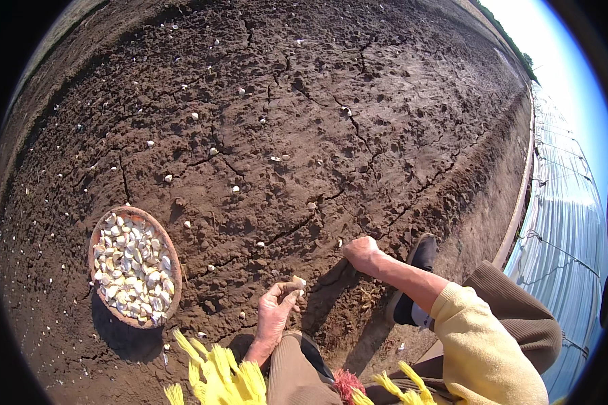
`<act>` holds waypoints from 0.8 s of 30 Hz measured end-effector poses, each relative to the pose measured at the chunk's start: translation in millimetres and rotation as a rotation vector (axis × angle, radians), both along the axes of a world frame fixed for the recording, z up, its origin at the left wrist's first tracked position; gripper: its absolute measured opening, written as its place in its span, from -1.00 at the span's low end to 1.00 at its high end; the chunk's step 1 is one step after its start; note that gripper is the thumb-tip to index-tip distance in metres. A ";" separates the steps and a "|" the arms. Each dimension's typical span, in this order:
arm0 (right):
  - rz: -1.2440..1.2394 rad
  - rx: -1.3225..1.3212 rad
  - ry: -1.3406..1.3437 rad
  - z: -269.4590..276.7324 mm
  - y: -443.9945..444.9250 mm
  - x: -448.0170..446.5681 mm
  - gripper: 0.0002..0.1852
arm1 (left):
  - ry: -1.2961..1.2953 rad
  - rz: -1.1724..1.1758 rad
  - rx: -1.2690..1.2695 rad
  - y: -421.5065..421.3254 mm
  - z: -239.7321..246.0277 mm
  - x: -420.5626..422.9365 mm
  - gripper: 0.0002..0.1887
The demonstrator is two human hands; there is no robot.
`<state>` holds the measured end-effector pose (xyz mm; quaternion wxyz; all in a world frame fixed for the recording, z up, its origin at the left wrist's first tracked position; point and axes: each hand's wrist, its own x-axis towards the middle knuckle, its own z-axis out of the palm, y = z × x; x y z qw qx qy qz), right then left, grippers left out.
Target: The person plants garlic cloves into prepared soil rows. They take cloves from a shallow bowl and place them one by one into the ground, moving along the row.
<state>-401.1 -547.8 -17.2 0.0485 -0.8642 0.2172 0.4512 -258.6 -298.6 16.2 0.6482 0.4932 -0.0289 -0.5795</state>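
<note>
Between the thumb and fingers of my left hand [275, 310] is a pale garlic clove [299, 282], held just above the soil in front of my knee. Further right, my right hand [363, 253] is lowered to the cracked brown soil [304, 177] with its knuckles up. Its fingertips are hidden, so whether they grip anything does not show. A single clove [340, 243] pokes from the ground beside that hand. To the left, a round reddish-brown bowl [177, 281] full of loose garlic cloves [131, 268] rests on the soil.
Many cloves, such as one [235, 189] ahead of me, dot the soil at spaced intervals. My dark shoe [423, 253] stands at the bed's right edge. Plastic sheeting [557, 243] tied with cords runs along the right. Yellow scarf fringe [223, 372] hangs below.
</note>
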 end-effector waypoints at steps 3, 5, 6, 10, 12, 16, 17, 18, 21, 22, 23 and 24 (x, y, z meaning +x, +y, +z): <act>0.005 -0.037 0.030 -16.2 3.6 -0.3 -0.84 | 0.018 0.025 0.012 10.4 -2.7 -5.4 -0.81; 0.012 -0.074 0.054 -20.6 5.0 -1.1 -0.79 | -0.016 0.003 0.034 11.4 2.7 -7.7 -0.81; 0.009 -0.033 0.073 -8.6 1.6 2.4 -0.80 | -0.011 -0.003 0.025 11.9 3.6 -8.0 -0.81; -0.016 -0.024 0.001 7.9 -3.0 -4.5 -0.83 | -0.010 0.018 0.022 13.1 -1.2 -7.9 -0.81; -0.031 -0.050 -0.032 10.2 -0.3 -6.4 -0.84 | 0.009 0.046 -0.005 10.1 -1.4 -7.4 -0.81; -0.107 -0.095 -0.104 -10.0 5.7 -13.0 -0.86 | 0.024 0.030 -0.006 6.1 -6.5 -12.9 -0.80; -0.112 -0.069 -0.103 -10.1 0.1 -17.3 -0.85 | 0.023 0.026 -0.013 4.3 -5.5 -12.3 -0.81; -0.113 -0.038 -0.100 -3.1 -4.5 -17.2 -0.84 | 0.025 0.028 -0.014 3.3 -4.6 -12.8 -0.81; -0.143 0.009 -0.146 -8.1 -13.9 -29.8 -0.79 | 0.034 0.042 -0.012 -0.7 0.7 -7.0 -0.82; -0.147 0.015 -0.167 -7.9 -16.4 -32.7 -0.79 | 0.026 0.046 -0.008 -1.6 -0.3 -5.9 -0.81; -0.153 0.020 -0.187 -7.4 -17.8 -35.9 -0.79 | 0.019 0.048 -0.005 -1.4 -1.9 -5.7 -0.81; -0.153 0.001 -0.211 0.0 -15.8 -34.4 -0.80 | 0.020 0.051 -0.007 -1.2 -4.7 -5.3 -0.81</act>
